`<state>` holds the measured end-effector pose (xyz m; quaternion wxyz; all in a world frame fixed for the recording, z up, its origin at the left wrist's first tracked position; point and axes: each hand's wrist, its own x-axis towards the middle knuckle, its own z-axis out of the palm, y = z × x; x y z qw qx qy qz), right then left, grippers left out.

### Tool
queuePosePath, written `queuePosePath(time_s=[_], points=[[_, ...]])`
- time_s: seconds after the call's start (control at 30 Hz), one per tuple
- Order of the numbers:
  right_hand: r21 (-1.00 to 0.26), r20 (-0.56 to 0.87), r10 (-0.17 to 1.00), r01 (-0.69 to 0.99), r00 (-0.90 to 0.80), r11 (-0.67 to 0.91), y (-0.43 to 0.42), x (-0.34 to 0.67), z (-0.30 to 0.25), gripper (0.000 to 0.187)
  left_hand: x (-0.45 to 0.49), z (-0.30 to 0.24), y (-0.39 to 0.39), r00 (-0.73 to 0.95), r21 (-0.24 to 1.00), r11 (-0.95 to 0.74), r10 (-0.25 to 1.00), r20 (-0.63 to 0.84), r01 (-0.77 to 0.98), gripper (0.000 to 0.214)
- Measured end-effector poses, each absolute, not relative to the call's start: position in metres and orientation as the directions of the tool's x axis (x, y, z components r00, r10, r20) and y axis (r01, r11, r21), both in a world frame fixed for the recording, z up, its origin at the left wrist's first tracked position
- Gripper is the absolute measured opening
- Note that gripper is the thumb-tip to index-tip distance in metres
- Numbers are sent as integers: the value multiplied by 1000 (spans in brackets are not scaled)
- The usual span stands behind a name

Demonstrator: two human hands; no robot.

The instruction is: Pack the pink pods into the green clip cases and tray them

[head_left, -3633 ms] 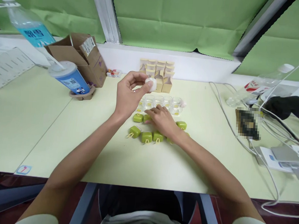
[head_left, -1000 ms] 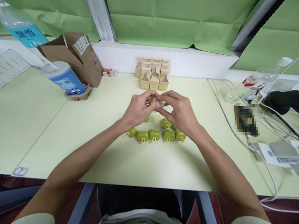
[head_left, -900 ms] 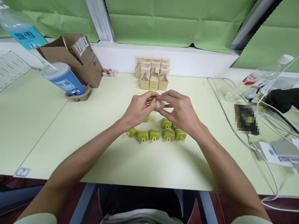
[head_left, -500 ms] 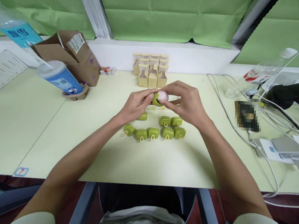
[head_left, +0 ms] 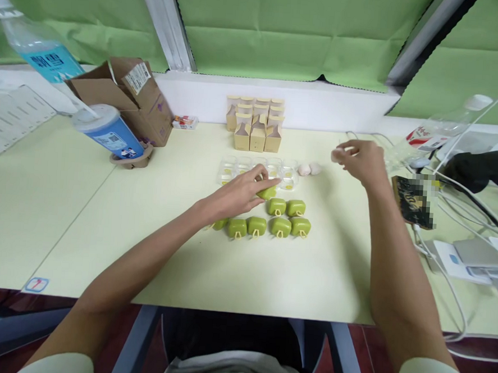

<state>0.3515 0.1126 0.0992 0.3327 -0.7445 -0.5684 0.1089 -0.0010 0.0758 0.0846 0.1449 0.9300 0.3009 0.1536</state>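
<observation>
My left hand [head_left: 248, 192] is closed on a small green case [head_left: 266, 193], its fingers over the top, just in front of a clear compartmented tray [head_left: 289, 180]. My right hand [head_left: 362, 162] is raised to the right, thumb and fingers pinched around what looks like a pale pink lump [head_left: 337, 155], partly covered by the fingertips. Two similar pale pink lumps [head_left: 309, 169] lie beside the tray's right end. Several green cases with cream loops [head_left: 281, 227] stand in rows nearer me; my left hand and wrist partly cover some at the left.
Several open cream cartons [head_left: 258, 133] stand by the wall. To the left are a cardboard box [head_left: 152, 110], a blue cup [head_left: 112, 139] in a holder and a bottle [head_left: 50, 56]. On the right lie cables [head_left: 442, 271], a dark flat item [head_left: 412, 202] and a clear bottle [head_left: 429, 130].
My hands have moved apart. The right has gone right, away from the green case; the left has lowered with the case. The tray and two pink lumps now show.
</observation>
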Motion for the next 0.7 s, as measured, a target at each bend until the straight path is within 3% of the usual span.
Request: queuePosePath(time_s=[0.1,0.2,0.3,0.5,0.7], points=[[-579,97,929,780,357,-239,125,368,72,28,3,81,74,797,308,-781,595,105,543,49],[-626,-6,952,741,305,-241,129,368,55,40,3,81,77,819,296,-797,569,72,527,40],[-585,-12,966,782,259,-217,131,365,51,38,-1,80,80,831,302,-799,555,36,520,40],[-458,135,955,871,265,-177,129,361,64,49,-3,76,84,840,217,-816,541,-42,536,39],[-525,325,943,842,67,121,106,317,101,31,6,79,80,818,111,-811,569,-86,575,43]])
